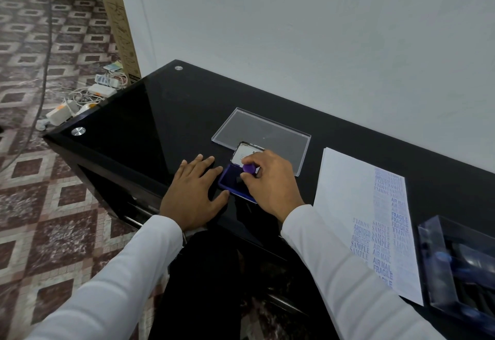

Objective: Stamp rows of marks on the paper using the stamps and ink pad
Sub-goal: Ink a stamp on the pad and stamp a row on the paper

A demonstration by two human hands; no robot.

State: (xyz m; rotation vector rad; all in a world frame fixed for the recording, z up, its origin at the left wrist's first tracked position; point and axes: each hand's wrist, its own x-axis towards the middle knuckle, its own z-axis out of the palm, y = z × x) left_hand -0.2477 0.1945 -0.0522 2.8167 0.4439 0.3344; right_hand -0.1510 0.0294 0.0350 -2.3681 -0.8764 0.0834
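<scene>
A blue ink pad [231, 182] lies open on the black glass table [150, 117], its silver lid [245, 153] tipped back. My right hand [270, 181] grips a stamp with a purple knob [249, 168] and holds it down on the pad. My left hand [194, 192] rests flat on the table with fingers spread, its thumb and forefinger touching the pad's left edge. To the right lies a white paper [345, 205] with columns of blue stamped words such as SAMPLE, AIR MAIL and FRAGILE.
A clear plastic lid [257, 130] lies flat behind the ink pad. A clear box of stamps [460, 264] stands at the right edge beside the paper. A wall runs behind the table. Left of the table, chargers and cables [80, 98] lie on the tiled floor.
</scene>
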